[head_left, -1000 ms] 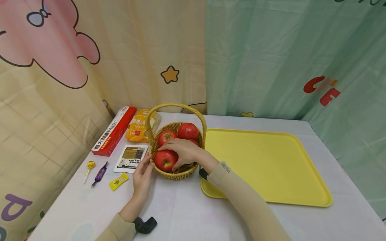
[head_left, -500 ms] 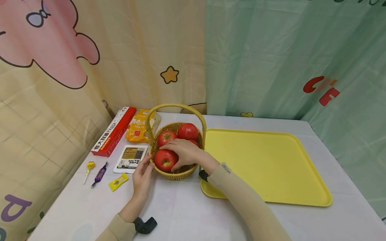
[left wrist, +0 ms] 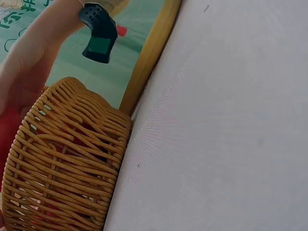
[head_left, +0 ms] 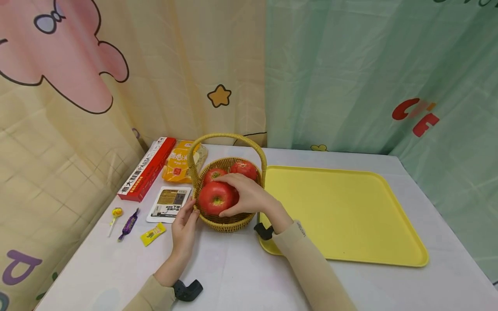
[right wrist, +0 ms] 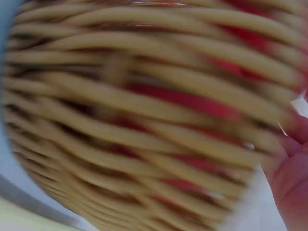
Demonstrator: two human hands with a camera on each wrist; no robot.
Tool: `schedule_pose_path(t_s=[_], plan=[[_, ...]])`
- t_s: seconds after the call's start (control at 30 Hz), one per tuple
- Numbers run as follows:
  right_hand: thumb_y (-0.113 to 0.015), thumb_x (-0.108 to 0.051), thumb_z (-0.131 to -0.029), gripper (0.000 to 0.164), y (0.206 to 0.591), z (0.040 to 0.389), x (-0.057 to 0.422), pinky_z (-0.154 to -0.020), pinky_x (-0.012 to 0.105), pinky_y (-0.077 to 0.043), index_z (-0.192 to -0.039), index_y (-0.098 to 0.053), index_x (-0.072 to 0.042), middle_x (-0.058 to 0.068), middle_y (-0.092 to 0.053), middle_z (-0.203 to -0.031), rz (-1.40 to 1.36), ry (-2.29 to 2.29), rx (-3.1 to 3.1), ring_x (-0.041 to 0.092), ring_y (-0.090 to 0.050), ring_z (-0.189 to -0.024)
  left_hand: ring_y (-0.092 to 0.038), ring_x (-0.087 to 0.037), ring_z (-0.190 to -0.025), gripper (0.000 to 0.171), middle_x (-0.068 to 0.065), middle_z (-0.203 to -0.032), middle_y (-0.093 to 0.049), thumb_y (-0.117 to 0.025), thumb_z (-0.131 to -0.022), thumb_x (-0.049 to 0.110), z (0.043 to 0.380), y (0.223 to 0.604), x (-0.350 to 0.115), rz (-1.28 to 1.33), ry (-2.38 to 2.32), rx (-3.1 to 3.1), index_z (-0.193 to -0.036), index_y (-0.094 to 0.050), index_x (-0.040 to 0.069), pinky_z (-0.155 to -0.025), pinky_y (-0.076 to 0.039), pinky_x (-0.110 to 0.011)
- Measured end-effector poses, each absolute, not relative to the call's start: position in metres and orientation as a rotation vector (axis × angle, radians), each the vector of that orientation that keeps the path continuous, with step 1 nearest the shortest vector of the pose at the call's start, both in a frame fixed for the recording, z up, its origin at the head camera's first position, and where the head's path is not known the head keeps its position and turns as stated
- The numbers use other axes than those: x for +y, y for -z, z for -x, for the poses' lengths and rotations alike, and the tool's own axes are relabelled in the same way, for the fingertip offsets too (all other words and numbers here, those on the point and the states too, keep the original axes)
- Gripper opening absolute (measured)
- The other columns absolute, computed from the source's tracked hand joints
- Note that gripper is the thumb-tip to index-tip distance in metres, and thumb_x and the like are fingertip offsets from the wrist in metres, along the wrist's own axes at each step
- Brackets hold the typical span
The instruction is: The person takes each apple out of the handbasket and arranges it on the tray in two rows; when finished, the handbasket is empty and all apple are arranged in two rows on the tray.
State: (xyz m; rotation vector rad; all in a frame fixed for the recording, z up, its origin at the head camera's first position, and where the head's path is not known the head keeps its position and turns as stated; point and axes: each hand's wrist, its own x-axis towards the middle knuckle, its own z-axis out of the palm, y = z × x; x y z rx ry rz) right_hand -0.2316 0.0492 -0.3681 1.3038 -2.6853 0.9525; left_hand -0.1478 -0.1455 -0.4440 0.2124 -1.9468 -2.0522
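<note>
A wicker basket (head_left: pixel 229 226) with a tall arched handle holds several red apples. My right hand (head_left: pixel 250 195) reaches in from the right and grips the front apple (head_left: pixel 215 198) between thumb and fingers, raised above the basket floor. Two more apples, a left one (head_left: pixel 213 175) and a back one (head_left: pixel 244 169), show behind it. At the basket's left side, my left hand (head_left: pixel 183 226) holds the wall near the rim. The left wrist view shows the basket's weave (left wrist: pixel 67 163) close up. In the blurred right wrist view, the left palm (right wrist: pixel 294 185) is beside the weave.
A yellow tray (head_left: pixel 342 216) lies right of the basket. On the left are a red pasta box (head_left: pixel 148 170), an orange food bag (head_left: pixel 180 162), a flat white packet (head_left: pixel 169 205), a lollipop (head_left: pixel 115 218), a purple candy (head_left: pixel 128 224) and a yellow candy (head_left: pixel 153 234).
My right hand has lifted the front apple slightly, up toward the camera, and the right forearm has shifted with it. The left hand and basket stay in place.
</note>
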Motion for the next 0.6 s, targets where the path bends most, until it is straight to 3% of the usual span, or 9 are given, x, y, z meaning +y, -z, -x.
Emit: schedule_pose_path(t_s=[0.2,0.43,0.6], plan=[[-0.085,-0.03,-0.066,0.077,0.344,0.217,0.085,-0.087,0.031,-0.052,-0.132,-0.048,-0.019,-0.006,-0.052,-0.121,-1.31,-1.379,-2.544,0.01,-0.05,-0.109,-0.033,-0.021,-0.135,0.036,-0.004,-0.148,-0.035,-0.049,-0.098,0.01,0.148,0.444,-0.145,-0.198,2.06,-1.959,-0.132,-0.047,0.0,-0.096,-0.041,-0.013],[-0.085,-0.025,-0.068,0.078,0.325,0.214,0.149,-0.091,0.039,-0.051,-0.132,-0.045,-0.005,0.004,-0.052,-0.125,-1.413,-1.799,-2.234,0.024,-0.05,-0.112,-0.027,-0.019,-0.138,0.042,-0.004,-0.151,-0.028,-0.052,-0.097,0.019,0.145,0.442,-0.146,-0.188,2.107,-1.966,-0.135,-0.043,0.002,-0.101,-0.037,-0.016],[-0.08,-0.014,-0.074,0.074,0.333,0.226,0.189,-0.089,0.034,-0.053,-0.135,-0.04,-0.002,0.007,-0.049,-0.127,-1.218,-1.988,-2.079,0.025,-0.047,-0.115,-0.026,-0.02,-0.138,0.043,-0.004,-0.153,-0.024,-0.052,-0.097,0.019,0.145,0.442,-0.145,-0.198,2.122,-1.975,-0.136,-0.041,0.003,-0.101,-0.037,-0.017]])
